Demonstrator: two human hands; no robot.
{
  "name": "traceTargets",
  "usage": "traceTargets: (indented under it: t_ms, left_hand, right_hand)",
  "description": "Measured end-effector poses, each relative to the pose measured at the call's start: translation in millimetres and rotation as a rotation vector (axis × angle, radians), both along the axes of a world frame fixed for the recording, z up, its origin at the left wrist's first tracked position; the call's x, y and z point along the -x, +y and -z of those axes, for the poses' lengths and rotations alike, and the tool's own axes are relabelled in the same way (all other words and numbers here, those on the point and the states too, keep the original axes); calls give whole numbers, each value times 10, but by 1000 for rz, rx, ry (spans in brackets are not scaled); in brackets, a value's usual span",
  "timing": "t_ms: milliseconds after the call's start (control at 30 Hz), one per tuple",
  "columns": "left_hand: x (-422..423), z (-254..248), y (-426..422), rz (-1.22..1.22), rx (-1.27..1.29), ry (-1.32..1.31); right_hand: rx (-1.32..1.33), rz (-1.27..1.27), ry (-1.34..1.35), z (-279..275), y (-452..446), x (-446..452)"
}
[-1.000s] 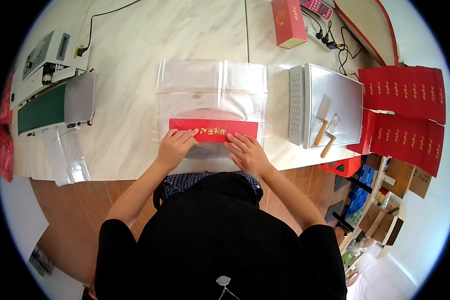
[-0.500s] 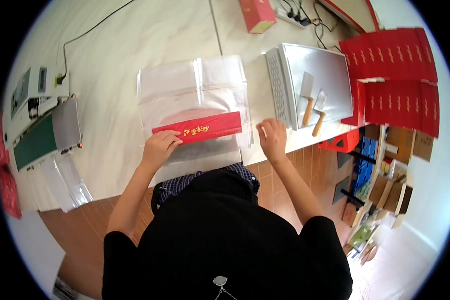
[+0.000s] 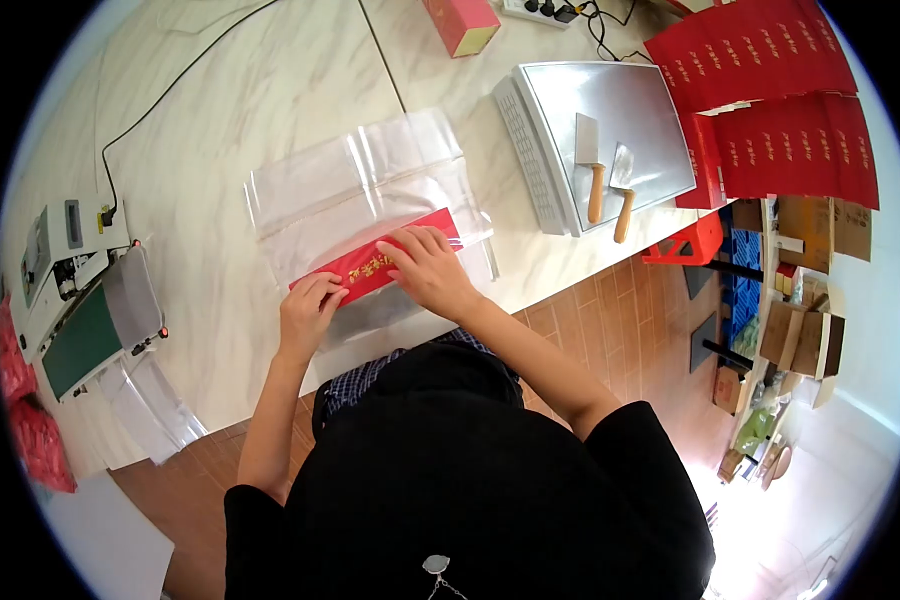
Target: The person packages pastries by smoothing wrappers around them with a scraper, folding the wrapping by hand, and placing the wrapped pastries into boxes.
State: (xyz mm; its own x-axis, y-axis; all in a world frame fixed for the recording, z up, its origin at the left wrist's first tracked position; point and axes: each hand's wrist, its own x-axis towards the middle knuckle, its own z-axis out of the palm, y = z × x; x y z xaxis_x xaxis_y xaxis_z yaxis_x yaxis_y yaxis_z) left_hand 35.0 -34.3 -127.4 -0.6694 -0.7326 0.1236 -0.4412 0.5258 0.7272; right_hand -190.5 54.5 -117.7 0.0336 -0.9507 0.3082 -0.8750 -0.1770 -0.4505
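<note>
A long, flat red box [image 3: 363,278] with gold lettering lies slanted on a stack of clear plastic bags [image 3: 345,175] at the table's near side. My left hand [image 3: 310,312] is closed on the box's lower left end, fingertips on top. Across its right half lies my right hand [image 3: 432,272], fingers apart and touching the red surface. That hand covers part of the lettering. Whether a layer of plastic surrounds the box, I cannot tell.
A metal-topped appliance [image 3: 610,95] to the right bears two wooden-handled scrapers [image 3: 597,185]. Red printed packs [image 3: 770,55] stand beyond it. On the left is a white machine [image 3: 70,235] with a cable. A red box [image 3: 462,25] sits at the back.
My right hand has moved left from beside the bags onto the red box. The box now slants more steeply, and my left hand stays at its left end. The head view has shifted.
</note>
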Motion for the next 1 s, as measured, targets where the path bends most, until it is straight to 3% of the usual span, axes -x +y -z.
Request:
traceTargets:
  t_ms: [333,700,833,1000]
  left_hand:
    - [-72,27,29,-31,-54,38]
    - [-946,43,90,-202,78,-205]
    - [-835,-68,2,-251,140,-188]
    - [-449,-158,-78,-84,274,-83]
  right_hand:
    - [-62,-45,-133,297,-162,-93]
    - [-96,-17,-200,275,-210,-130]
    - [-113,7,-214,230,-239,-154]
    - [-123,13,-208,239,-240,-167]
